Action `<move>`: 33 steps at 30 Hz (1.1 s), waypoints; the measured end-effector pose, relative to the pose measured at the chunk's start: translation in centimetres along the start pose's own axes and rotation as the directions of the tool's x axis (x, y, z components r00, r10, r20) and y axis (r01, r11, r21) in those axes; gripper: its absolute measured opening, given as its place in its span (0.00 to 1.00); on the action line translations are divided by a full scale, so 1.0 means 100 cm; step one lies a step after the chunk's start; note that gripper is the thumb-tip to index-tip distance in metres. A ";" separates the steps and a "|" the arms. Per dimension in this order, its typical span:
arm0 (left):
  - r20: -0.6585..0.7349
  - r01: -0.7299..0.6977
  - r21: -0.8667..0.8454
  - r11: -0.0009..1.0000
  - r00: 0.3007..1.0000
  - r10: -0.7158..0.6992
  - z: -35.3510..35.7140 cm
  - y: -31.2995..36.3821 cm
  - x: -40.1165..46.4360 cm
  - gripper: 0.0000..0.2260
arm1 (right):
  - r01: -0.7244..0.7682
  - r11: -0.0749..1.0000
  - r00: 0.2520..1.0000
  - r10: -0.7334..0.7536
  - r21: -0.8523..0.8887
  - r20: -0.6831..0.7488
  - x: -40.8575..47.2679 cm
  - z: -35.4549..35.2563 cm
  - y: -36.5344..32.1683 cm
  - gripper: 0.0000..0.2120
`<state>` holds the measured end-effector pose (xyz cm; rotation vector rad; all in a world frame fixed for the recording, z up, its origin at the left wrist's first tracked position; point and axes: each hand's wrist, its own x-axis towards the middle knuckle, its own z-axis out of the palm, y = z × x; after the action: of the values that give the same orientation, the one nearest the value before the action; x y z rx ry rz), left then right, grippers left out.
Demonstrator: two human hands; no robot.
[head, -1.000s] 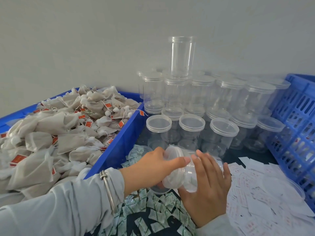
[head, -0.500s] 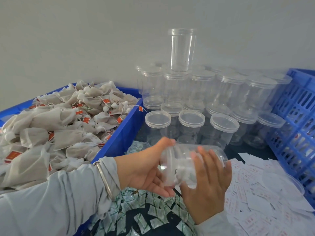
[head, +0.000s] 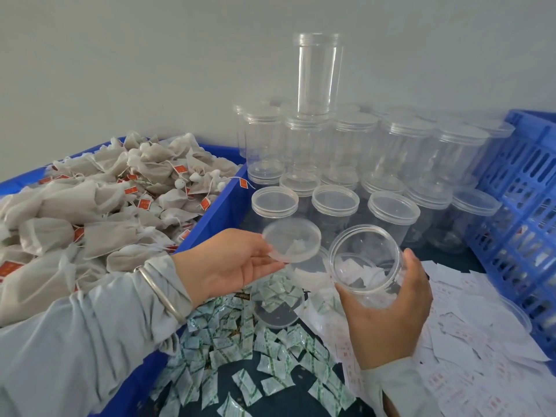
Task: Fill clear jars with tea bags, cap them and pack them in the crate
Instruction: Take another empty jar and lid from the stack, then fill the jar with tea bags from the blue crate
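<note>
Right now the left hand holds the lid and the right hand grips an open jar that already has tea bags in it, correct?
Not quite. The head view shows the jar in the right hand is empty; the white slips seen through its clear wall lie on the table behind it. The left hand does hold the lid, and the jar is open.

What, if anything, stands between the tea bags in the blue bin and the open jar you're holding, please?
Nothing visible blocks the jar's mouth: the right hand grips the open jar, and the left hand holds its lid off to the side. Between the tea bags and the jar sits only the left arm and the blue bin wall.
</note>
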<state>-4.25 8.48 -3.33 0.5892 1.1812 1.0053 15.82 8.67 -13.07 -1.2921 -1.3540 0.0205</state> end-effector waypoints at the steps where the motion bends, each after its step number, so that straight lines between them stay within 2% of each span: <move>1: -0.002 -0.006 0.006 1.000 1.000 0.006 0.000 0.000 0.001 0.13 | -0.008 1.000 1.000 0.008 0.013 0.011 -0.001 0.000 -0.001 0.51; 6: -0.010 0.012 0.045 0.999 1.000 -0.012 0.001 -0.002 0.004 0.23 | -0.038 0.998 0.997 0.035 0.040 0.062 -0.002 0.000 -0.004 0.51; 10: 0.011 0.019 0.077 0.997 1.000 -0.019 0.000 -0.002 0.007 0.25 | -0.021 0.999 0.996 0.018 0.042 0.084 -0.005 0.000 -0.007 0.51; 13: 0.068 0.004 0.217 0.976 0.997 -0.019 0.005 -0.006 0.011 0.25 | -0.030 0.998 0.994 0.023 0.063 0.109 -0.008 0.000 -0.012 0.52; 15: 0.064 -0.038 0.376 0.926 0.998 0.015 0.012 -0.013 0.017 0.22 | -0.043 0.995 0.990 0.030 0.089 0.139 -0.012 -0.001 -0.019 0.51; 18: 0.016 -0.110 0.601 0.792 0.992 0.126 0.021 -0.017 0.024 0.15 | -0.049 0.992 0.985 0.029 0.114 0.171 -0.013 -0.003 -0.025 0.50; 20: 0.022 -0.104 0.718 0.688 0.992 0.127 0.021 -0.014 0.022 0.10 | -0.079 0.984 0.975 0.043 0.160 0.219 -0.009 -0.004 -0.028 0.49; 21: 0.022 -0.109 0.741 0.662 0.990 0.137 0.017 -0.012 0.021 0.11 | -0.082 0.981 0.971 0.038 0.177 0.237 -0.007 -0.005 -0.030 0.47; 24: 0.038 -0.189 0.649 0.737 0.976 0.216 0.003 0.002 0.014 0.09 | -0.146 0.940 0.964 0.065 0.309 0.257 -0.009 -0.009 -0.037 0.41; 25: 0.035 -0.228 0.600 0.767 0.965 0.260 -0.003 0.009 0.010 0.09 | -0.176 0.920 0.956 0.075 0.350 0.284 -0.012 -0.009 -0.041 0.42; 27: -0.007 -0.317 0.525 0.790 0.927 0.376 -0.017 0.026 0.001 0.13 | -0.195 0.910 0.939 0.066 0.366 0.337 -0.019 -0.007 -0.047 0.46; 28: -0.043 -0.366 0.525 0.768 0.890 0.454 -0.026 0.035 -0.001 0.14 | -0.193 0.908 0.933 0.052 0.373 0.355 -0.022 -0.005 -0.049 0.46; 30: -0.142 -0.393 0.657 0.643 0.773 0.618 -0.047 0.052 -0.004 0.15 | -0.201 0.893 0.914 0.023 0.403 0.405 -0.029 -0.003 -0.057 0.46; 32: -0.213 -0.251 0.850 0.464 0.642 0.737 -0.070 0.062 -0.004 0.15 | -0.256 0.856 0.876 0.009 0.449 0.481 -0.037 0.001 -0.068 0.49; 33: -0.224 -0.147 0.910 0.389 0.614 0.757 -0.081 0.064 -0.001 0.15 | -0.298 0.819 0.859 0.006 0.491 0.512 -0.041 0.004 -0.072 0.48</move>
<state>-13.99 10.41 -0.49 1.5615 2.2401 1.1320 9.63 3.48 -11.10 -0.9090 -1.5017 0.8635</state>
